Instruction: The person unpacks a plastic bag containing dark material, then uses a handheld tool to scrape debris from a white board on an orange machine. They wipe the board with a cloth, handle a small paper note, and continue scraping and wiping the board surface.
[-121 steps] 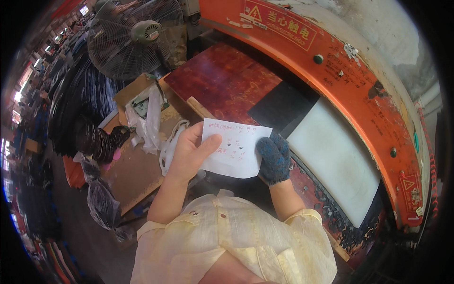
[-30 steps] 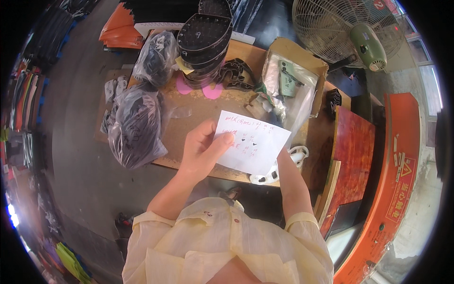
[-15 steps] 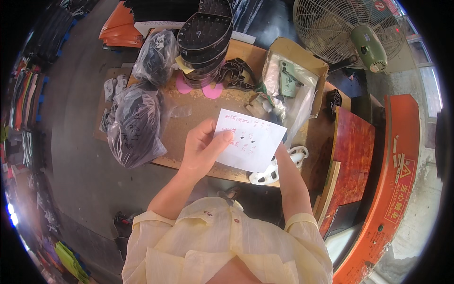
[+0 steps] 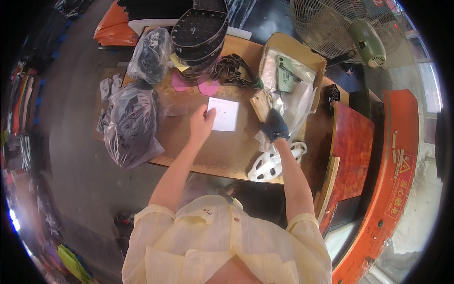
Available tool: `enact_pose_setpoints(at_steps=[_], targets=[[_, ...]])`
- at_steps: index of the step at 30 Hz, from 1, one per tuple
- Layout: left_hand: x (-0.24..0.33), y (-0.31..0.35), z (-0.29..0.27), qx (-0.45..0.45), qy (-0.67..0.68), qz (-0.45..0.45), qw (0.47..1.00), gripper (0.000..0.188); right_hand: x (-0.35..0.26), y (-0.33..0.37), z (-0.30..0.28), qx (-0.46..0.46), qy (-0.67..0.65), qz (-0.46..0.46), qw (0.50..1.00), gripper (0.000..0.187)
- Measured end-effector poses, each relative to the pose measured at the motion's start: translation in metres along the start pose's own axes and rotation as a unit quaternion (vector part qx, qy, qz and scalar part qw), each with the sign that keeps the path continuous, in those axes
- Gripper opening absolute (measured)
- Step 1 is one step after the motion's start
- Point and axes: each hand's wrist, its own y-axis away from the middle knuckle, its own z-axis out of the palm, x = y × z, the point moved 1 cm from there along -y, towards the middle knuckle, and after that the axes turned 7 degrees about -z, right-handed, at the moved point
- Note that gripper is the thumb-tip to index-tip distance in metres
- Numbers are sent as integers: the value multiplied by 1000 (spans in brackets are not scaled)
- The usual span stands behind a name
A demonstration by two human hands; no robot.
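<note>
My bare left hand [image 4: 202,124] pinches the left edge of a white sheet of paper [image 4: 224,115] between thumb and fingers, over the brown table [image 4: 203,154]. Handwriting shows on the paper. My right hand [image 4: 275,126], in a dark glove, is beside a light wooden block [image 4: 259,106] and crumpled clear plastic [image 4: 299,113]; its fingers are too dark to make out. Close to my right wrist, a white moulded piece with oval holes [image 4: 267,166] lies at the table's near edge.
Black cutting dies [image 4: 198,29] are stacked at the back over pink pieces [image 4: 208,87]. Filled clear bags [image 4: 131,125] stand on the left. A cardboard box [image 4: 318,60] holds a green device [image 4: 285,75]. A large fan [image 4: 366,42] stands at back right, near an orange machine panel [image 4: 402,142].
The paper has moved away from me, down toward the table, with my left hand. My right hand, hidden behind the paper before, now shows beside the wooden block.
</note>
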Motion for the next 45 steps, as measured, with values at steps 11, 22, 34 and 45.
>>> enact_pose_setpoints(at_steps=[11, 22, 34, 45], targets=[[-92, -34, 84, -23, -100, 14, 995, 29, -20, 28, 19, 62, -43, -70, 995, 51], [-83, -15, 35, -23, -198, 185, 962, 36, 11, 223, 28, 164, -165, 7, 973, 34], [77, 189, 222, -540, -81, 430, 719, 12, 61, 506, 20, 487, -67, 434, 754, 30], [79, 412, 300, -577, -52, 488, 653, 12, 266, 584, -29, 393, 92, 287, 869, 18]])
